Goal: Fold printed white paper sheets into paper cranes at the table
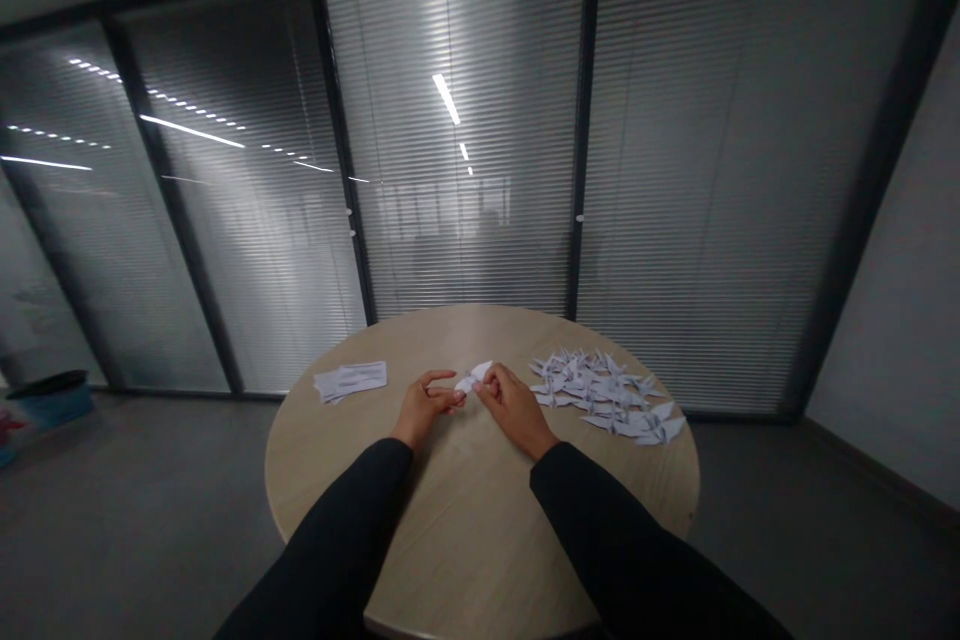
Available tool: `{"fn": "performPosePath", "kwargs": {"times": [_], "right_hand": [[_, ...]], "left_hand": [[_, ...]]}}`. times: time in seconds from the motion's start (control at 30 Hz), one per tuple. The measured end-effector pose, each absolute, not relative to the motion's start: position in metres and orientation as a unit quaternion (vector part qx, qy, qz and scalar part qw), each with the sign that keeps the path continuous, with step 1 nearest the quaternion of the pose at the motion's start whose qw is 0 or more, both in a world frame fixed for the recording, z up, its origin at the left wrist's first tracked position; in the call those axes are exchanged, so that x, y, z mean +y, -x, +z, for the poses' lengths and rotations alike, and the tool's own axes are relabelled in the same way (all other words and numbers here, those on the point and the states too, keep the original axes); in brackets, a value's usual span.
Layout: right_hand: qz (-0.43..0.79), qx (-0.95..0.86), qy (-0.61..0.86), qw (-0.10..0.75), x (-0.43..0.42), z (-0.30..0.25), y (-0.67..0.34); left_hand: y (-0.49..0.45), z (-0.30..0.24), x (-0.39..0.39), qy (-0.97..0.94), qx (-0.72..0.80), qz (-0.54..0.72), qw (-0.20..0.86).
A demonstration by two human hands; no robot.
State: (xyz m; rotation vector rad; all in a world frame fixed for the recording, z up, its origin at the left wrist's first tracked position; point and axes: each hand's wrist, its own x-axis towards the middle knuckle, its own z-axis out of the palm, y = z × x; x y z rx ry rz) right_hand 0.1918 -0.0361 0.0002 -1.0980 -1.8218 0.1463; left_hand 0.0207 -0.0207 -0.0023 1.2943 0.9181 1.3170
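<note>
Round wooden counter (pixel 480 520) carries a folded white paper (pixel 475 378), pinched narrow in the right grip (pixel 516 408); its long axis slants farward, away from the half-closed left grip (pixel 424 407) just beside it. Origami cranes (pixel 604 395) lie right of the paper.

The person wears a black long-sleeved top, its left sleeve (pixel 322 540) and right sleeve (pixel 622 540) plain, matt and loosely cut along the forearms. Each cuff (pixel 400 445) ends in a straight, dark edge at the wrist, just short of the bare left hand (pixel 427 408) and bare right hand (pixel 516 408).
</note>
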Motion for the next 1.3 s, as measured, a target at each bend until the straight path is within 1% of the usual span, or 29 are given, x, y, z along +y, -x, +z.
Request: {"fn": "performPosePath", "kwargs": {"times": [0.27,0.5,0.6,0.67,0.83,0.93,1.03,1.3], "right_hand": [[-0.027,-0.776,0.449,0.442,-0.036,0.0,-0.194],[-0.068,-0.773,0.46,0.433,-0.036,0.003,-0.195],[-0.095,-0.754,0.491,0.425,-0.039,0.009,-0.205],[-0.103,-0.727,0.538,0.413,-0.043,0.012,-0.216],[-0.103,-0.658,0.67,0.328,-0.064,0.015,-0.254],[-0.087,-0.647,0.713,0.256,-0.074,0.012,-0.267],[-0.095,-0.631,0.742,0.206,-0.076,0.007,-0.27],[-0.111,-0.633,0.748,0.167,-0.059,-0.009,-0.277]], "left_hand": [[-0.022,-0.008,-0.018,-0.551,0.374,0.532,0.523],[-0.022,-0.006,-0.021,-0.556,0.364,0.523,0.534],[-0.022,-0.007,-0.02,-0.558,0.359,0.521,0.537],[-0.022,-0.008,-0.019,-0.555,0.36,0.522,0.539],[-0.022,-0.01,-0.019,-0.551,0.362,0.523,0.541],[-0.022,-0.01,-0.02,-0.55,0.368,0.52,0.54],[-0.022,-0.01,-0.02,-0.551,0.371,0.521,0.536],[-0.023,-0.009,-0.022,-0.553,0.367,0.523,0.534]]}}
